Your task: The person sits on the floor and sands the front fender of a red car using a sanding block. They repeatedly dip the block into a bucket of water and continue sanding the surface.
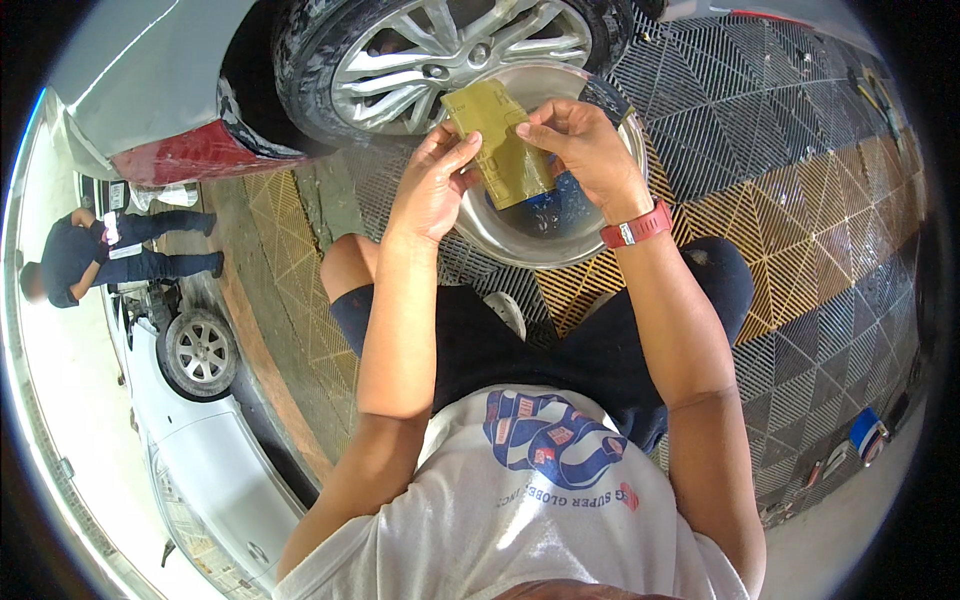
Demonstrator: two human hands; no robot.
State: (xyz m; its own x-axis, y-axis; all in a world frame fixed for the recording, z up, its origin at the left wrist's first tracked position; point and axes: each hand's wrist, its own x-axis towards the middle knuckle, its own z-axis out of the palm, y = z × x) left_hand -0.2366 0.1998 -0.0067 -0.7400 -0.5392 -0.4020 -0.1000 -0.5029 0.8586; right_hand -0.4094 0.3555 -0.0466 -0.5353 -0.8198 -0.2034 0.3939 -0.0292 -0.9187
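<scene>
An olive-yellow sheet of sandpaper (pixel 502 150) with print on its back is held up between both my hands, above a round metal basin (pixel 492 240). My left hand (pixel 432 188) pinches its left edge between thumb and fingers. At the upper right edge, the thumb and fingers of my right hand (pixel 590 150) close on it; a red watch is on that wrist. Dark water and something blue (pixel 568 200) show in the basin below the sheet, partly covered by the sheet and my right hand.
Just beyond the basin stands a car wheel (pixel 460 60) with whitish smears on its tyre, beside a grey car body (pixel 160 70). Black and tan grid tiles (pixel 760 130) cover the floor. At left are another person (pixel 110 250) and a white car (pixel 215 450). Small items (pixel 868 435) lie far right.
</scene>
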